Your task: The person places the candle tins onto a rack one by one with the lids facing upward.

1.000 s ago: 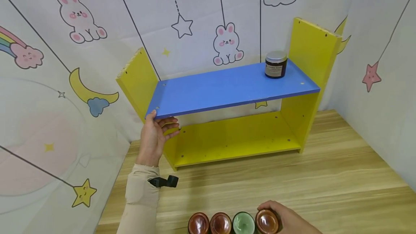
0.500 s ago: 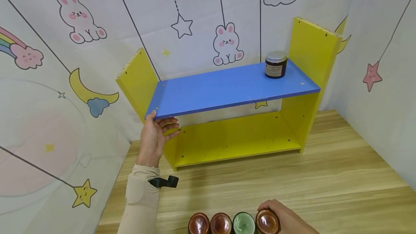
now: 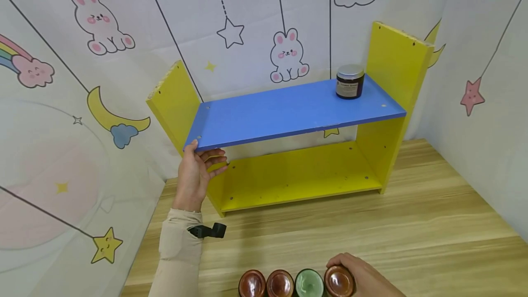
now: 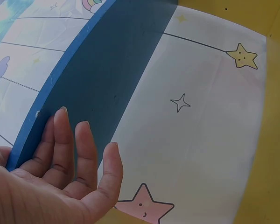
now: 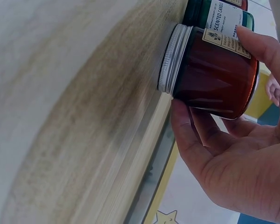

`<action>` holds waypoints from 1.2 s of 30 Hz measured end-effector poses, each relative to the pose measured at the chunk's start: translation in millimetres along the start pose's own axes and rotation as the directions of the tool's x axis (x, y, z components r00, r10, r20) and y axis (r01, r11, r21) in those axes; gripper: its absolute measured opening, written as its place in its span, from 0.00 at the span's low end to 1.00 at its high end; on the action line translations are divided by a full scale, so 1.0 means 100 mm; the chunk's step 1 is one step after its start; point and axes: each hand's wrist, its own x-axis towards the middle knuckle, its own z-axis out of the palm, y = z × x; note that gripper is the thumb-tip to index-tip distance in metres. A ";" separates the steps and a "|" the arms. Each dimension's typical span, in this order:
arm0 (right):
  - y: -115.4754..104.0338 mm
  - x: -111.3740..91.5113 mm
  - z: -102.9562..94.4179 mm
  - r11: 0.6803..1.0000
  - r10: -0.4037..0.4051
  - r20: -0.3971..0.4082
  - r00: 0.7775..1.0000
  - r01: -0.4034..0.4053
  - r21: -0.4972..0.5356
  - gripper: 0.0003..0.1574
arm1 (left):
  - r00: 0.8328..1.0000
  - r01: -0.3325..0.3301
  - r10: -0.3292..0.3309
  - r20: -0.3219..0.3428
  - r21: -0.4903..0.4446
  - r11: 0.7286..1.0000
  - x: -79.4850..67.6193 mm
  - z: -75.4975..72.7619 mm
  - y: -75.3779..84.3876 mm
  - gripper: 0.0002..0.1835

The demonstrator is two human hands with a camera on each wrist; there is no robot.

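At the front left corner of the blue shelf board, my left hand holds the edge, thumb on top and fingers below. The left wrist view shows those fingers loosely bent beside the board's underside. My right hand grips an amber scented candle jar, thumb on one side and fingers on the other. This jar stands upside down, its silver lid against the wooden table. Beside it in a row are a green candle jar and two amber jars, also bottoms up.
A dark candle jar with a silver lid stands upright on the blue board's right end. Yellow side panels rise at both ends, and a yellow bottom board lies below. Printed cloth walls enclose the wooden table.
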 end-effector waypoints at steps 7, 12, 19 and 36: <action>-0.02 0.00 -0.01 1.000 0.027 0.007 1.000 -0.027 -0.005 0.34 | 1.000 -0.002 0.002 0.005 -0.003 1.000 0.00 -0.01 0.00 0.26; -0.05 0.00 -0.02 0.999 0.043 0.007 0.999 -0.043 0.009 0.35 | 1.000 -0.003 0.003 0.010 -0.004 1.000 0.01 -0.01 0.00 0.27; -0.04 -0.01 0.00 0.999 -0.031 -0.033 0.999 0.029 -0.044 0.35 | 1.000 -0.001 0.001 0.008 0.003 1.000 0.01 -0.01 0.00 0.27; -0.05 -0.03 -0.04 0.997 -0.025 -0.046 0.999 0.022 -0.069 0.36 | 1.000 -0.003 0.002 0.005 0.004 1.000 0.00 -0.01 0.00 0.27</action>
